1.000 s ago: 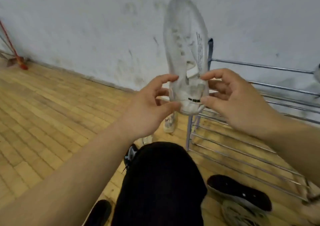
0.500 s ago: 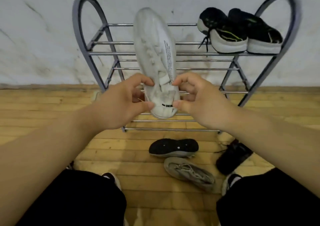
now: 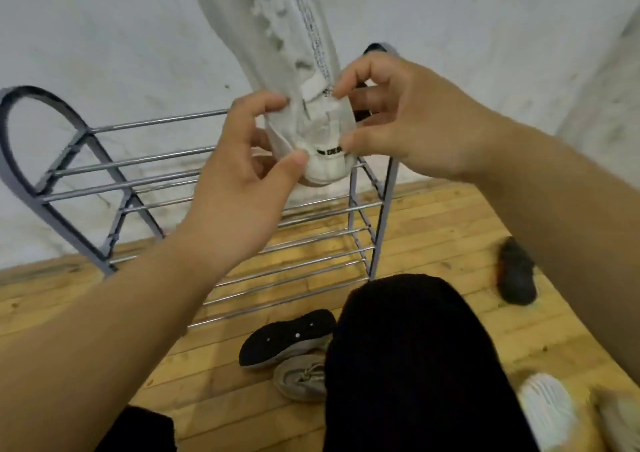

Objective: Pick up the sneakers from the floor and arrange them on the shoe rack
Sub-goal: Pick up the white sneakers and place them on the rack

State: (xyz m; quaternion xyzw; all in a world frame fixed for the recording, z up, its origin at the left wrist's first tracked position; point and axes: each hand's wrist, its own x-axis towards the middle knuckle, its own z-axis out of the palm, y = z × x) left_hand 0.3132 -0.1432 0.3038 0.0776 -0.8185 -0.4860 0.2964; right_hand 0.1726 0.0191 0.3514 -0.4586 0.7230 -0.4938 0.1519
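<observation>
A white sneaker [image 3: 277,36] points toe-up in front of me, its heel pinched from both sides. My left hand [image 3: 242,192] grips the heel's left side with thumb and fingers. My right hand [image 3: 408,119] holds the right side near the collar. Behind it stands the grey metal shoe rack [image 3: 114,185] against the wall; the rails in view are bare. On the floor below lie a black sneaker [image 3: 287,337] on its side, a grey laced sneaker [image 3: 301,379], another black sneaker [image 3: 516,271] at the right, and a white sneaker [image 3: 547,410] at the lower right.
A white wall [image 3: 104,36] stands right behind the rack. The floor [image 3: 433,223] is wooden planks. My knee in black trousers [image 3: 408,365] fills the lower middle, partly hiding the grey sneaker. A blurred pale shoe [image 3: 620,417] sits at the bottom right edge.
My view has swung left and tilted, so the rack's left arch shows and the black pair on the top shelf is out of sight. Both hands still hold the white sneaker, now closer and higher.
</observation>
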